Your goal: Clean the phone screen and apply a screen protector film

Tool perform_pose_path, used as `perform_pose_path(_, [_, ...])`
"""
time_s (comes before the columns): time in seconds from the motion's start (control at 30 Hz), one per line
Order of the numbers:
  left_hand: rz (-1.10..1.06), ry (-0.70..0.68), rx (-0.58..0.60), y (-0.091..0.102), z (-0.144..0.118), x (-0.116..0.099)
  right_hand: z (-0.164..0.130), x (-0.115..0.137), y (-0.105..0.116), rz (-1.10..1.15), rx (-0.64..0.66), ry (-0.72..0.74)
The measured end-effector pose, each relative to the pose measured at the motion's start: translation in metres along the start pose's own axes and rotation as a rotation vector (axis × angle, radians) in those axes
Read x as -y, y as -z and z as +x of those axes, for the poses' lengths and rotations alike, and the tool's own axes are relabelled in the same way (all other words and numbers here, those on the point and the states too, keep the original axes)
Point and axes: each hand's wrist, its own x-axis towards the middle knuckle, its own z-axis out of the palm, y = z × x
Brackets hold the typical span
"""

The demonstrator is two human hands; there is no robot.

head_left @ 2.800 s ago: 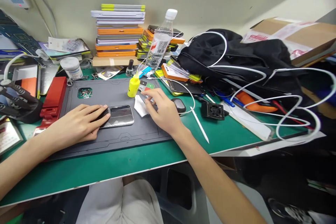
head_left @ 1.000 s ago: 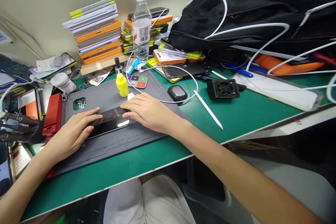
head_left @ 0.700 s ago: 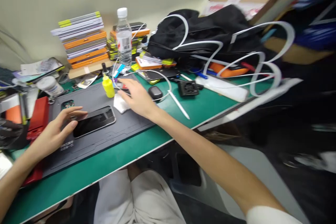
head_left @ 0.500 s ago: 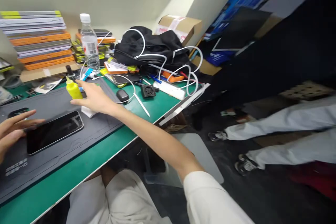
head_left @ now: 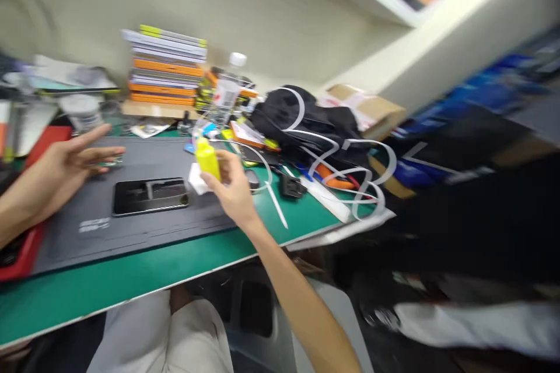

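Note:
My right hand [head_left: 231, 189] grips a small yellow squeeze bottle [head_left: 207, 157] and holds it above the right edge of the dark grey work mat [head_left: 131, 227]. A black phone [head_left: 151, 196] lies flat on the mat, screen up, left of the bottle. My left hand [head_left: 65, 166] hovers open above the mat's left side, fingers spread, holding nothing. A white wipe [head_left: 195, 179] lies on the mat just behind the bottle. The picture is blurred by head motion.
A stack of orange and grey cases [head_left: 168, 67] and a clear water bottle [head_left: 227, 90] stand at the back. A black bag [head_left: 301, 122] with looping white cables [head_left: 350, 163] covers the right of the green table [head_left: 153, 271]. A white stylus [head_left: 276, 204] lies near.
My right hand reached past the phone, took hold of the yellow bottle and lifted it off the mat. My left hand let go of the phone and rose. The view swung around.

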Motion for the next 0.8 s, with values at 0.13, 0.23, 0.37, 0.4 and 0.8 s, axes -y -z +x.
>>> perform_pose_path(0.13, [-0.365,0.266,-0.093,-0.010,-0.001,-0.025,-0.014,0.000,-0.008,-0.013,0.029,0.095])
perform_pose_path(0.23, [-0.334,0.234,-0.122,-0.012,-0.001,-0.027,-0.016,0.008,-0.013,-0.080,0.108,0.224])
perform_pose_path(0.37, [-0.354,0.246,-0.116,-0.012,-0.004,-0.028,-0.020,0.013,-0.015,-0.162,0.128,0.413])
perform_pose_path(0.4, [-0.376,0.261,-0.117,-0.013,-0.004,-0.030,-0.021,0.013,-0.015,-0.172,0.118,0.448])
perform_pose_path(0.8, [-0.518,0.349,-0.168,-0.021,-0.006,-0.045,-0.020,0.018,-0.025,-0.270,0.145,0.658])
